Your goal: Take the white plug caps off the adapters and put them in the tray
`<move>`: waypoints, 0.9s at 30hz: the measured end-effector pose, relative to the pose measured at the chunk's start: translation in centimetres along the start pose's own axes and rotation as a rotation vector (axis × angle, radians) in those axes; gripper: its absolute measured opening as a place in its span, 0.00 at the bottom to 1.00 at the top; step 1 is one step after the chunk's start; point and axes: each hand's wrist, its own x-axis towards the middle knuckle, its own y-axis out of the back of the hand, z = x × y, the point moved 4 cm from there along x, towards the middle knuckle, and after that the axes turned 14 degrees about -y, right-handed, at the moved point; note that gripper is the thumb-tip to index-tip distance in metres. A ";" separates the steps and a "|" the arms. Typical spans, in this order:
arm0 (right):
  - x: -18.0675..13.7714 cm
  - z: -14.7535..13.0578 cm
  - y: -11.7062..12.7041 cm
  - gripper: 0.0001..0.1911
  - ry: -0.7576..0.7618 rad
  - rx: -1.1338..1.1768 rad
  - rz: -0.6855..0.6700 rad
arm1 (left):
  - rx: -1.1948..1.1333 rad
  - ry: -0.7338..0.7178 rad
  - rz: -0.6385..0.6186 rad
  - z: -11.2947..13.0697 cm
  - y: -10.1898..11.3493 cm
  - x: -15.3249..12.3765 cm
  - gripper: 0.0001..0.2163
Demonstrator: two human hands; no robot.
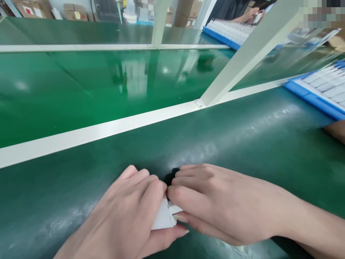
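Low in the middle of the head view, a small white box-like piece [162, 217] lies between my hands, largely covered by them. My left hand [126, 212] is closed around it, fingers over the top and thumb along the near edge. A narrow white tab [175, 208] sticks out of its right end. My right hand [215, 201] pinches this tab between thumb and curled index finger. The two hands nearly touch above the green work surface [151, 151]. What the piece is exactly, I cannot make out.
A pale metal rail [107, 127] crosses beyond my hands, with a slanted post [242, 57] rising from it. To the right, a blue tray [309, 95] holds rows of white pieces. Another blue-edged tray [221, 37] stands farther back, near a co-worker's hands [250, 15]. Cardboard boxes [33, 9] line the background.
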 end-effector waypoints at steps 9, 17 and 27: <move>-0.2 -0.2 -0.6 0.16 -0.045 0.015 0.059 | -0.004 0.001 -0.003 0.3 0.2 -0.1 0.10; -0.6 -0.1 -0.8 0.11 -0.089 0.007 0.059 | -0.011 0.037 -0.017 0.6 0.4 0.1 0.10; -0.7 -0.8 -0.9 0.09 -0.116 -0.010 0.059 | 0.036 0.005 0.012 0.9 0.5 -0.2 0.10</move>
